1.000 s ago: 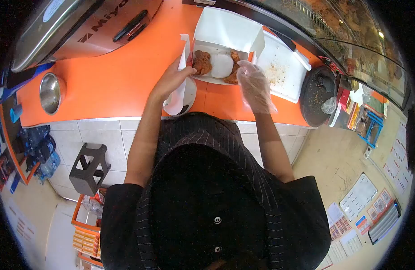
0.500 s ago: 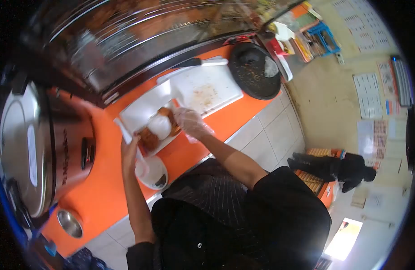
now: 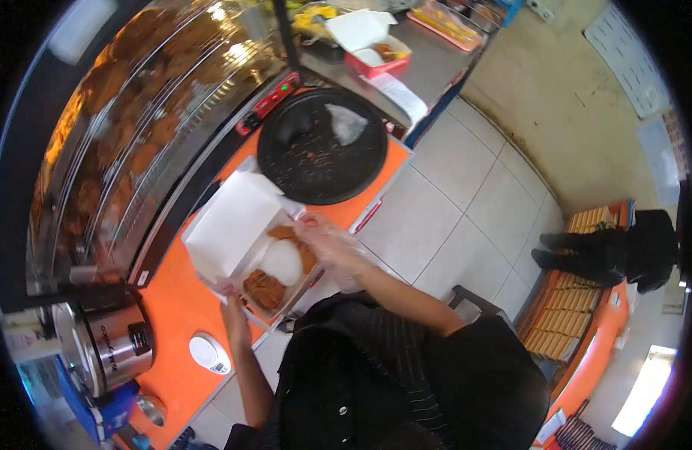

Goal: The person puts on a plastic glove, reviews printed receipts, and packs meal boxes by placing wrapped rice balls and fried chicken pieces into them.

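An open white box point(image 3: 236, 225) has its lid raised and is tilted between my two hands. Inside it are a round white portion point(image 3: 282, 262), a brown fried piece point(image 3: 264, 289) and another fried piece point(image 3: 307, 257) on the far side. My left hand point(image 3: 232, 302) is bare and grips the box's left edge, fingers partly hidden. My right hand point(image 3: 327, 244), in a clear plastic glove, pinches the right edge of the box near the lid's hinge.
A round black pan point(image 3: 322, 146) holds crumbs and crumpled plastic. Another open box point(image 3: 372, 54) stands on the metal counter. A glass display cabinet point(image 3: 136, 127) lines the left. A white scale point(image 3: 209, 352), a cooker point(image 3: 109, 343) and a metal bowl point(image 3: 151, 410) are lower left.
The view has swung rightward. Both hands have carried the box off its place by the scale and cutting board, towards the black pan, and the scale is now uncovered.
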